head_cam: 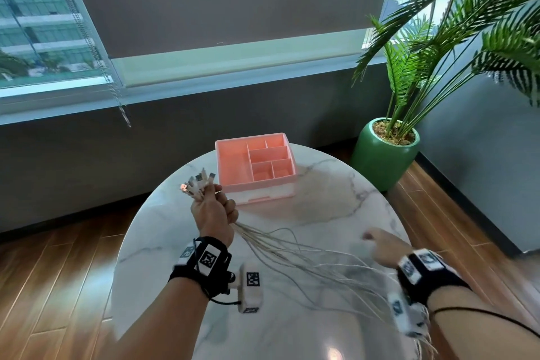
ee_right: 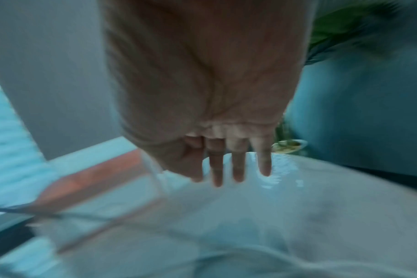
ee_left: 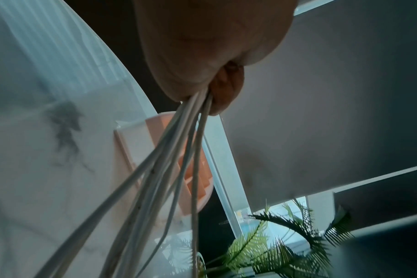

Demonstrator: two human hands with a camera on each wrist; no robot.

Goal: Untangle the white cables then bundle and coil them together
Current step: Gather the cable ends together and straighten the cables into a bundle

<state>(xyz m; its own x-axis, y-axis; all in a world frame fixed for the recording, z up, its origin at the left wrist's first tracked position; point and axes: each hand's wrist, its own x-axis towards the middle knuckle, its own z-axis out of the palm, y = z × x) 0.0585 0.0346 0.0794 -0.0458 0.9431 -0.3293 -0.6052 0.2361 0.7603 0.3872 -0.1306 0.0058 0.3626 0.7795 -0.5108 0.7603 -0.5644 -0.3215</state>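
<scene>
My left hand [head_cam: 214, 207] is raised above the marble table [head_cam: 321, 184] and grips several white cables [head_cam: 295, 251] in a fist near one end. Their plug ends [head_cam: 197, 181] fan out above my knuckles. From the fist the cables [ee_left: 169, 169] trail down and to the right across the table, and their far ends hang over the near right edge. My right hand [head_cam: 380, 245] hovers blurred above those trailing cables, palm down. Its fingers [ee_right: 238, 165] are straight and hold nothing.
A pink divided organiser box [head_cam: 255, 166] stands at the table's far side, just beyond my left hand. A palm in a green pot [head_cam: 382, 155] stands on the floor to the right of the table. Wooden floor surrounds the round table.
</scene>
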